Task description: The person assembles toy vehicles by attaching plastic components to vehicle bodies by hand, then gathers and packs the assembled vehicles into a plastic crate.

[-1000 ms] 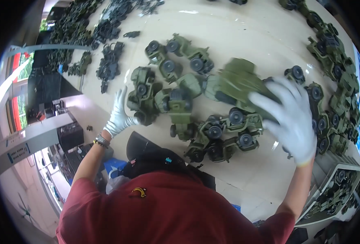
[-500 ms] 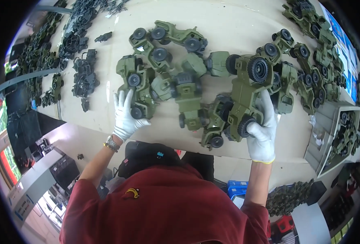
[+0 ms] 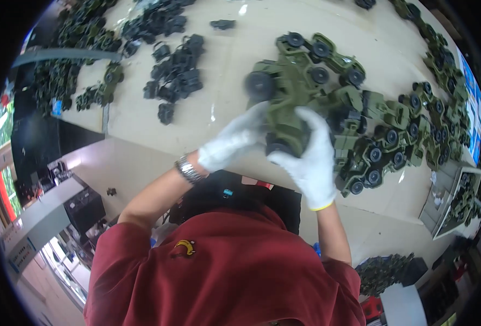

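Right hand (image 3: 311, 171), white-gloved, clamps green toy vehicle (image 3: 286, 103) over table (image 3: 229, 76), beside clustered vehicles (image 3: 380, 107); left hand (image 3: 232, 141), well apart moments earlier, now at vehicle's side, blurred, cannot tell if gripping: handling apparently turned two-handed.

Cannot read any words or numbers here. On the white label (image 3: 21, 255) of the pale beam (image 3: 47, 217) at lower left, can make out only small dark and blue marks; on the blue-and-white boards (image 3: 470, 103) along the right edge, only blurred, illegible pale patches.
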{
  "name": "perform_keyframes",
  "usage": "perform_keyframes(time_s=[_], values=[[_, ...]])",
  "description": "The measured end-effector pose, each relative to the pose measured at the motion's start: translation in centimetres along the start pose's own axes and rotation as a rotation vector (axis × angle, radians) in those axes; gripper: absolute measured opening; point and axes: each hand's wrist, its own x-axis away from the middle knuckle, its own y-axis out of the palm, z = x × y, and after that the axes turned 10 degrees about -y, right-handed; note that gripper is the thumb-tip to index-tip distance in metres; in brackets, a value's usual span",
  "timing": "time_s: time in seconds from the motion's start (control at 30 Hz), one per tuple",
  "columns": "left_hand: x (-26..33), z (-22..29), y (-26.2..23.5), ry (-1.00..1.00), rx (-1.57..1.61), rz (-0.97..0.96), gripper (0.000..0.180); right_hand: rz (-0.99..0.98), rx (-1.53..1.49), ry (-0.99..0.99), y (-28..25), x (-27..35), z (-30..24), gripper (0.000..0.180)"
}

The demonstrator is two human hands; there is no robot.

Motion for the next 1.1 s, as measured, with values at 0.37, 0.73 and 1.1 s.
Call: perform_keyframes(time_s=[0.37, 0.73, 1.1], values=[[12.1, -4.1, -1.8, 0.177, 0.64, 0.623, 0.05, -0.037, -0.266, 0.037, 2.1, -2.8, 1.3, 0.022], [25.0, -8.3, -8.3, 0.337, 0.795, 0.979, 0.053, -0.471, 0.338, -0.736, 28.2, -7.4, 0.4, 0.032], [24.1, -3.0, -22.8, 0.335, 0.636, 0.786, 0.058, -0.149, 0.243, -0.475, 34.8, -3.4, 4.7, 0.028]])
